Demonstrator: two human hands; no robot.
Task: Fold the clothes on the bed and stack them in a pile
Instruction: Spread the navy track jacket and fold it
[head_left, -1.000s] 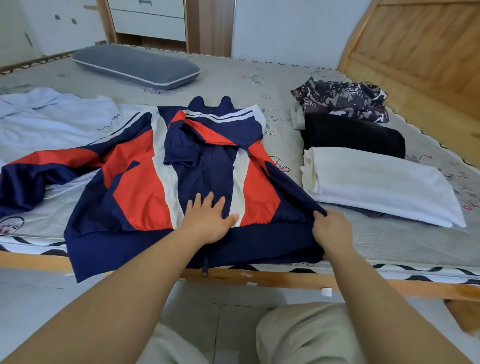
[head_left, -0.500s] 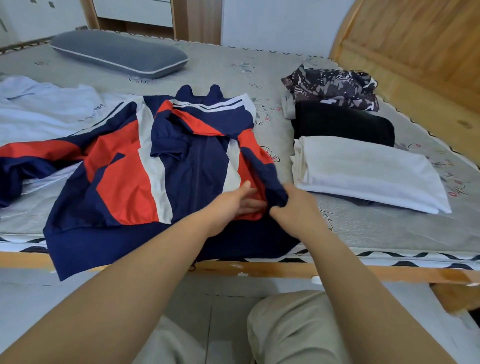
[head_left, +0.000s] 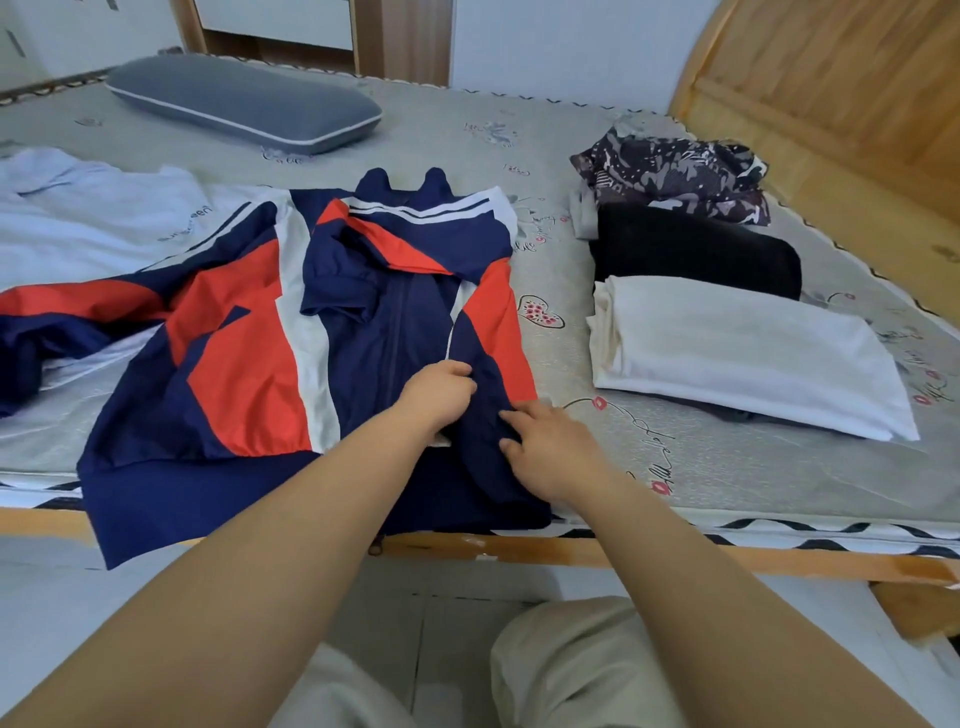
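Observation:
A navy, red and white zip jacket (head_left: 249, 364) lies spread on the bed (head_left: 727, 467), its hem hanging over the front edge. Its right side is folded in over the zip. My left hand (head_left: 436, 395) grips the folded navy edge near the middle. My right hand (head_left: 550, 447) presses with straight fingers on the same fold, just right of the left hand. To the right lie a folded white garment (head_left: 743, 353), a folded black one (head_left: 696, 249) and a patterned dark one (head_left: 675, 176). A pale blue garment (head_left: 93, 218) lies unfolded at the left.
A grey pillow (head_left: 244, 104) sits at the back of the bed. A wooden headboard (head_left: 841, 93) rises at the right. The wooden bed frame (head_left: 675, 556) runs along the front, with tiled floor and my knees below.
The jacket's right side has been carried from the right edge over onto the front. Both hands now sit close together on that fold.

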